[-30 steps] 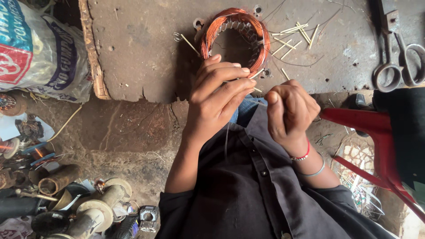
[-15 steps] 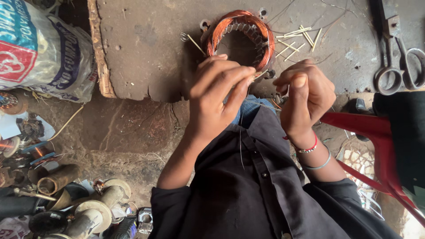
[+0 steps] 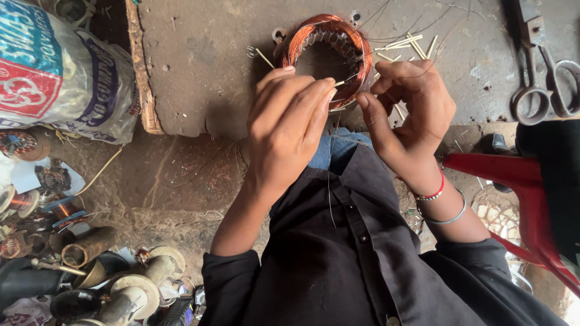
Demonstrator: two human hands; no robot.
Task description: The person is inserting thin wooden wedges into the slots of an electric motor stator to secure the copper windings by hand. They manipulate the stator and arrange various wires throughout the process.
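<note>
At twelve o'clock sits the stator. Your left hand pinches a stiff sliver; your right hand curls, fingertips together, on fine, fragile wire.

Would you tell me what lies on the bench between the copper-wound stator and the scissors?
In the head view, pale thin sticks and loose fine wires lie between the stator and the scissors; beyond them the bench is bare.

Hands at copper stator (workbench)
</note>
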